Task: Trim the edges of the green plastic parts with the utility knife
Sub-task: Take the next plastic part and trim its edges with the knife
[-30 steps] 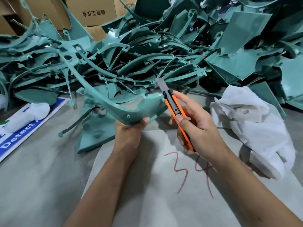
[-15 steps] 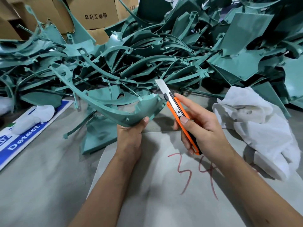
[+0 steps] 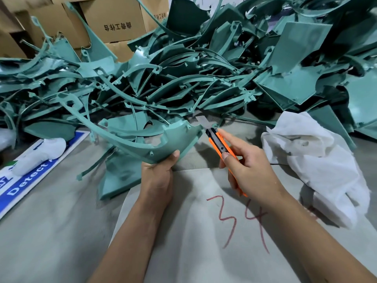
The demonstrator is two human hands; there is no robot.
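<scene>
The left hand (image 3: 157,176) grips the near edge of a curved green plastic part (image 3: 142,139), thumb up over its rim, holding it above the grey floor (image 3: 51,231). The right hand (image 3: 248,172) clasps an orange utility knife (image 3: 219,142), forefinger laid along its back; the blade meets the part's right-hand edge. Behind, far and wide, a tangled heap of green parts (image 3: 204,82) fills the scene — it crowds right up to the held piece, and where 1 part ends and another starts is hard to tell. Cardboard boxes (image 3: 114,21) stand at the far left, half hidden by the heap. A white cloth (image 3: 318,164) lies at the right, a blue sign (image 3: 30,176) at the left, cut off by the frame. Near, a pale sheet (image 3: 204,252) bears a red 34, partly covered by the right forearm.
</scene>
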